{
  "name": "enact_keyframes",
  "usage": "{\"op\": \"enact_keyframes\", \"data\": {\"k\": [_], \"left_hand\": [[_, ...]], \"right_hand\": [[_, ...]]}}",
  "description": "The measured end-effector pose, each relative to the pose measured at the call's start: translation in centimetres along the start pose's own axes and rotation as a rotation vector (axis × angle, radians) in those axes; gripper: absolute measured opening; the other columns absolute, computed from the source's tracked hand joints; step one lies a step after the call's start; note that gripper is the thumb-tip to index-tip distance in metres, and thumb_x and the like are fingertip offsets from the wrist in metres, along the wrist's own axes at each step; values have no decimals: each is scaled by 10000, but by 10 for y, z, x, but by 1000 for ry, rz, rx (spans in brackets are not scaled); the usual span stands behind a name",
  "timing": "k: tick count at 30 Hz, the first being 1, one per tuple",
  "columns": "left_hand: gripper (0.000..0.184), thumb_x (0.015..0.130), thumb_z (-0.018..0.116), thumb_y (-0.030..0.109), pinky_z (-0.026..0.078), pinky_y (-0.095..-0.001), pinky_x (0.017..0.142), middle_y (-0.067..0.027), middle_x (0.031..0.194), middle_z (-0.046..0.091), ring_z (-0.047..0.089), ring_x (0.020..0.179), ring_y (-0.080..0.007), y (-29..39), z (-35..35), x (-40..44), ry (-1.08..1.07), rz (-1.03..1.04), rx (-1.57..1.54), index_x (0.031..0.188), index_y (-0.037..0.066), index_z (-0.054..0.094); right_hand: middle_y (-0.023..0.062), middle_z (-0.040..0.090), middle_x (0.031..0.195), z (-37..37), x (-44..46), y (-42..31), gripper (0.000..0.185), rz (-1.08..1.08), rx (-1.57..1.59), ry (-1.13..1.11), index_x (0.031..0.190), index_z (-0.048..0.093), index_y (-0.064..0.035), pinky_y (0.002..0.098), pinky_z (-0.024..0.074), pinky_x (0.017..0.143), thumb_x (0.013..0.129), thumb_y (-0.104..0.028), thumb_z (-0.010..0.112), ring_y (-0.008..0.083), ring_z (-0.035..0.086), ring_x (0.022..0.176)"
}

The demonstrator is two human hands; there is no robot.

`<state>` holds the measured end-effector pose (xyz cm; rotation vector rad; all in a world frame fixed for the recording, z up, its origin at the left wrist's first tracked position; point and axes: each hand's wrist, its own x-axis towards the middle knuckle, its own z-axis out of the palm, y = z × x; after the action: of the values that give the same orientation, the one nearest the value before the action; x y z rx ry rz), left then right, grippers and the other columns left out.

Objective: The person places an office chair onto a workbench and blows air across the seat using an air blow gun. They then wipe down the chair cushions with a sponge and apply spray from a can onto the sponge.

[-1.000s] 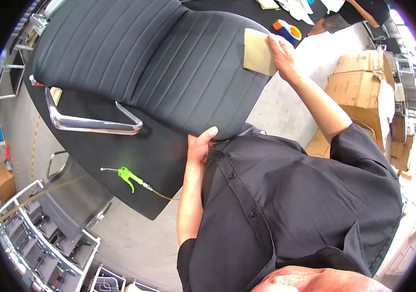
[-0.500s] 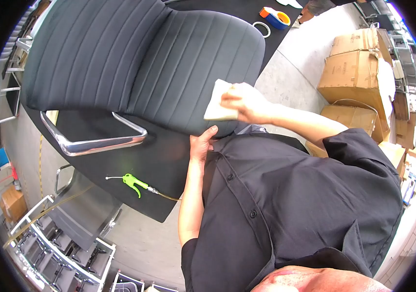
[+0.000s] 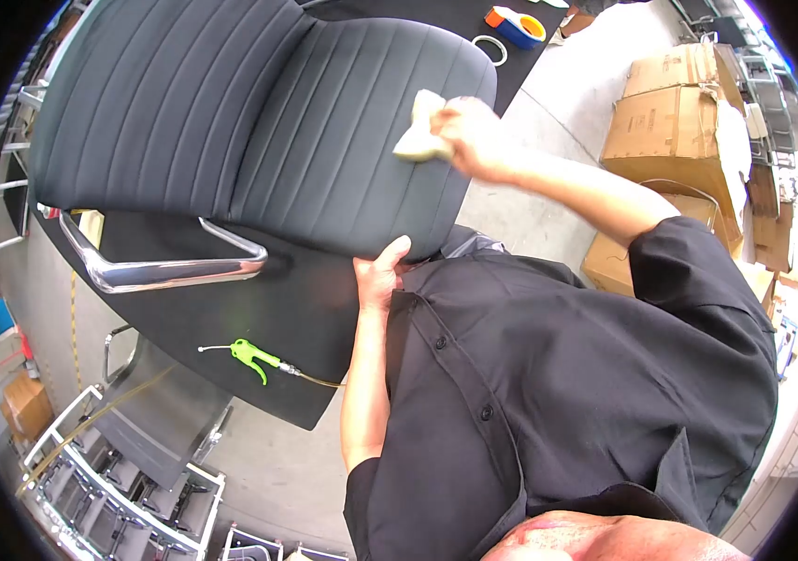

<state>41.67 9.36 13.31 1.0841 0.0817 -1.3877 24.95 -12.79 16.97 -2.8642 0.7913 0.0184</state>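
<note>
A black office chair with a ribbed seat (image 3: 343,140) and ribbed backrest (image 3: 165,103) lies on a dark-topped table (image 3: 277,327). My right hand (image 3: 474,137) pinches a pale yellow sponge (image 3: 422,136) over the outer part of the seat; motion blurs both a little. The sponge bends around the fingers, its ends flaring out. With my left hand (image 3: 379,273) I grip the near edge of the seat, thumb on top and the other fingers mostly hidden beneath. A chrome armrest (image 3: 175,273) sticks out from the chair's near side.
A bright green air blow gun (image 3: 251,357) with a hose rests on the table. Tape rolls (image 3: 522,28) lie at its far end. Cardboard boxes (image 3: 665,126) are stacked on the right. Below left stands a mesh chair (image 3: 161,411) beside several stacked chair frames (image 3: 123,477).
My right hand and the sponge have moved up along the seat, away from my body, and the sponge is more bent. The chair appears slightly farther left. My left hand keeps its grip.
</note>
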Motion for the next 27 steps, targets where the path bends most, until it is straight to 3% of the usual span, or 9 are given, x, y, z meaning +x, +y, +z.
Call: {"op": "enact_keyframes", "data": {"k": [2, 5, 9, 12, 13, 14, 17, 22, 27], "left_hand": [[331, 827, 785, -8, 560, -282, 559, -61, 1003, 677, 692, 850, -173, -9, -27, 13, -87, -21, 148, 1141, 12, 685], [421, 827, 758, -40, 607, -348, 771, -105, 1094, 681, 696, 977, -213, 3, -26, 10, -145, 67, 276, 1230, 1, 644], [525, 845, 728, -39, 610, -463, 914, -138, 1224, 641, 694, 1057, -273, 23, -6, -5, -179, 4, 94, 1340, -21, 556], [533, 864, 716, -12, 619, -466, 882, -140, 1230, 638, 683, 1091, -286, 14, -17, 3, -239, 16, -96, 1365, -9, 534], [524, 984, 651, 237, 571, -506, 963, -159, 1322, 610, 636, 1196, -325, 20, -16, 1, -240, 20, 26, 1423, -1, 491], [524, 984, 651, 237, 571, -506, 963, -159, 1322, 610, 636, 1196, -325, 26, -15, -1, -237, 29, 24, 1423, -1, 491], [819, 1034, 317, 681, 416, -544, 1119, -169, 1496, 516, 505, 1366, -364, 41, 0, -3, -388, -119, -382, 1501, 18, 432], [798, 1050, 318, 660, 466, -455, 1098, -172, 1339, 622, 589, 1287, -317, 24, -33, 19, -695, -176, -630, 1423, -24, 494], [773, 1058, 327, 641, 449, -476, 1114, -134, 1477, 553, 560, 1330, -304, 23, -21, 13, -422, -24, -266, 1508, 22, 431]], "right_hand": [[83, 735, 1077, 1, 0, -62, 183, -75, 365, -179, 1016, 748, -73, 454, 431, 1063, 844, -115, 701, 266, 615, 1177], [79, 734, 1034, 6, -18, -101, 161, -239, 547, 270, 1007, 743, -85, 470, 428, 1076, 859, -145, 721, 259, 612, 1179], [48, 702, 1123, -9, 5, -37, 339, -234, 167, 345, 1028, 720, -109, 511, 395, 1135, 692, -77, 749, 274, 622, 1163], [89, 708, 953, -32, 32, 31, 272, -144, -72, 388, 951, 730, -104, 476, 370, 1143, 679, -107, 716, 284, 633, 1098], [91, 709, 947, -37, 32, 33, 262, -157, -82, 394, 947, 729, -104, 472, 387, 1127, 685, -109, 718, 280, 637, 1094], [92, 711, 940, -40, 34, 33, 252, -170, -93, 399, 942, 729, -104, 468, 405, 1111, 691, -112, 719, 275, 640, 1089], [90, 704, 933, -38, 18, -38, 260, -259, 163, 296, 936, 718, -91, 461, 464, 1052, 681, -136, 731, 289, 639, 1058], [81, 685, 1073, -12, 5, -136, 274, -647, 568, 140, 940, 686, -53, 502, 423, 1121, 686, -156, 697, 303, 600, 1157], [63, 693, 1172, -24, 15, -63, 410, -446, 190, 226, 1037, 716, -100, 532, 325, 1208, 630, -149, 726, 274, 600, 1229]]}}
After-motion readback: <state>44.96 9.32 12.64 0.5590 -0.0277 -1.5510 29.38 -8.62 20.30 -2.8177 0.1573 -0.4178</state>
